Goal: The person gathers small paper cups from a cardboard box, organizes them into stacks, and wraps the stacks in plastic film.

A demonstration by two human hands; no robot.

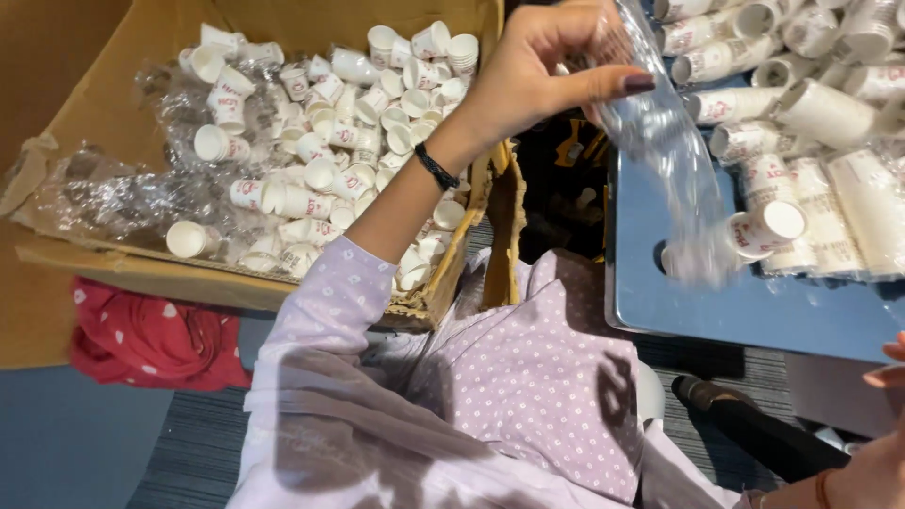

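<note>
At the bottom right of the frame my right hand (872,471) barely shows, only its edge in view, so I cannot tell whether it grips anything. Higher, at upper centre, my left hand (537,71) pinches a clear plastic sleeve (665,141) between thumb and fingers; the sleeve hangs down over the blue table (735,311) at right, a paper cup (764,228) in its lower end. Sleeved cup stacks (830,113) lie beyond. At upper left, a cardboard box (85,123) holds loose cups (330,141).
</note>
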